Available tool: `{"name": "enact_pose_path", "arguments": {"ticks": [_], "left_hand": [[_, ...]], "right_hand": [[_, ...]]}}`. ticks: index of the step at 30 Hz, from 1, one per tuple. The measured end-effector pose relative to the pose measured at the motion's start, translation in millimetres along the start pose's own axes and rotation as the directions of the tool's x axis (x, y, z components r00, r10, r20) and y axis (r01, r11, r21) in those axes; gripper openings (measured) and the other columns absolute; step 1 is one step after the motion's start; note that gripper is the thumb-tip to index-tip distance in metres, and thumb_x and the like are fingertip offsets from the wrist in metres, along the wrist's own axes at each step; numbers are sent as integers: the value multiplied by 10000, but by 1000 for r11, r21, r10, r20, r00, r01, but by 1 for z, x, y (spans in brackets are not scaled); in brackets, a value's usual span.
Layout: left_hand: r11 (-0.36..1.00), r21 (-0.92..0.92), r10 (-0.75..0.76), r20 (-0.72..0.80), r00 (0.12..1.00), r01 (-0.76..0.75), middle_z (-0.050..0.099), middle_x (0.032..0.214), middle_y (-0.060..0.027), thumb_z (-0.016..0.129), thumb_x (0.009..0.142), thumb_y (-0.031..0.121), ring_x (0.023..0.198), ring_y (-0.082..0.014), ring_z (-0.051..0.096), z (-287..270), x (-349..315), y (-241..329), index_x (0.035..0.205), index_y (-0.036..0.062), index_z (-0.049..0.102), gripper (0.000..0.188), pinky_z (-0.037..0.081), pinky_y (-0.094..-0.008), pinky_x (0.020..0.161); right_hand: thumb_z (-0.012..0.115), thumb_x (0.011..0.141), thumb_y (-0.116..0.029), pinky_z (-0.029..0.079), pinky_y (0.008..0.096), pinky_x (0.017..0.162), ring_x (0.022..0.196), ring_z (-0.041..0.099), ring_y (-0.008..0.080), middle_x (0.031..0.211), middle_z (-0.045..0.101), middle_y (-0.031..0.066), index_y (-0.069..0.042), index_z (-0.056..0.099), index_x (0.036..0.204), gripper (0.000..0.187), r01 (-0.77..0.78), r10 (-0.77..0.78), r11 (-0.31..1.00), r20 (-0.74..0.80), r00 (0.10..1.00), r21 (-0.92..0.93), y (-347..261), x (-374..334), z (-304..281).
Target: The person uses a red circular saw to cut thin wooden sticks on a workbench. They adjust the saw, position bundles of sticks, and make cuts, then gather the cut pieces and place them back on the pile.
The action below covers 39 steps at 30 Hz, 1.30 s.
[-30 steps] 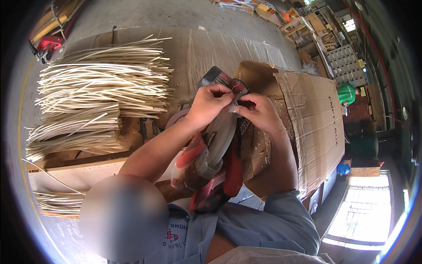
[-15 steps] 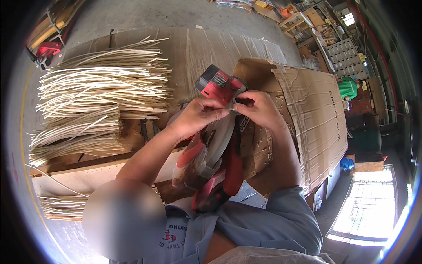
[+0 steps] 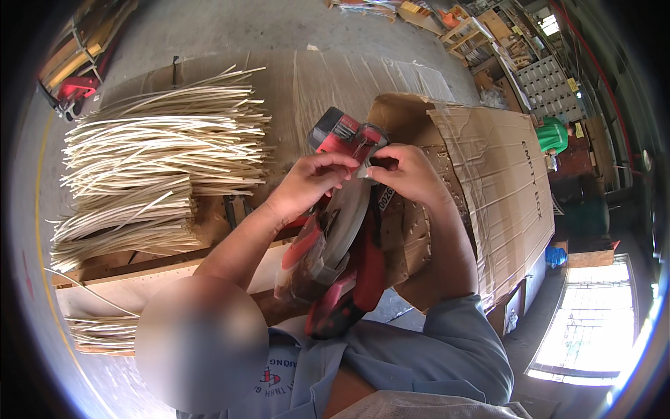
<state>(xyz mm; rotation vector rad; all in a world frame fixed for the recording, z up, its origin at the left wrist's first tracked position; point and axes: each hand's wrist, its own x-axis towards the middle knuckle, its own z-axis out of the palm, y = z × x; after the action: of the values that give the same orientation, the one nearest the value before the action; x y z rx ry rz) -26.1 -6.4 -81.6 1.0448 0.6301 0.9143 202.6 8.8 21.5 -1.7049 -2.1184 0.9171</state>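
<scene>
A red and black power tool (image 3: 366, 276), apparently a mitre saw, stands in front of me with a pale round guard or disc (image 3: 349, 220). At its far end sits a dark battery block (image 3: 326, 127). Both my hands meet just above the disc, beside the battery end. My right hand (image 3: 406, 172) pinches a small pale strip (image 3: 363, 168), perhaps tape, between thumb and forefinger. My left hand (image 3: 310, 183) has its fingers curled, the forefinger reaching close to that strip; what they hold, if anything, is hidden.
Bundles of thin pale rattan-like rods (image 3: 164, 150) lie at the left, with more rods (image 3: 105, 334) on a lower ledge. Large cardboard boxes (image 3: 499, 202) stand close on my right. A person in green (image 3: 553, 135) is far right; a red pallet jack (image 3: 75, 89) is far left.
My left fingertips have drawn back slightly from the right ones and curled more. More of the pale strip shows at my right fingertips. The tool stays in place.
</scene>
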Motion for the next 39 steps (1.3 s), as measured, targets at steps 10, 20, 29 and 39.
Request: {"name": "enact_pose_path", "arguments": {"ticks": [10, 20, 29, 39], "left_hand": [[919, 381, 197, -226, 954, -99, 766, 864, -114, 739, 949, 186, 761, -155, 690, 21, 38, -2, 1015, -1, 789, 204, 532, -337, 711], [871, 487, 92, -279, 956, 58, 718, 679, -140, 734, 896, 217, 662, -251, 718, 29, 63, 2, 844, -2, 783, 230, 540, -394, 672], [807, 588, 47, -167, 985, 61, 722, 717, -175, 788, 847, 206, 714, -296, 729, 22, 77, 14, 783, 2, 769, 215, 543, -422, 713], [679, 733, 41, -83, 996, 33, 740, 791, -206, 804, 863, 237, 817, -365, 742, 22, 85, 25, 817, -15, 767, 259, 550, -457, 768]], "right_hand": [[833, 840, -232, 555, 334, 689, 745, 699, 162, 859, 745, 156, 66, 744, 1084, 395, -38, 38, 999, 2, 999, 1, 5, 2, 1], [728, 974, -165, 543, 308, 619, 691, 674, 125, 862, 715, 97, -14, 695, 1296, 357, -48, 45, 983, 19, 999, 177, 8, -5, -8], [641, 997, -99, 548, 347, 611, 631, 679, 190, 786, 719, 110, -124, 733, 1252, 272, 195, -244, 957, -233, 942, -214, 29, 11, -9], [724, 913, -172, 534, 437, 715, 823, 696, 375, 862, 722, 151, -67, 733, 959, 114, 69, -163, 931, -238, 957, -359, 48, 1, 2]]}}
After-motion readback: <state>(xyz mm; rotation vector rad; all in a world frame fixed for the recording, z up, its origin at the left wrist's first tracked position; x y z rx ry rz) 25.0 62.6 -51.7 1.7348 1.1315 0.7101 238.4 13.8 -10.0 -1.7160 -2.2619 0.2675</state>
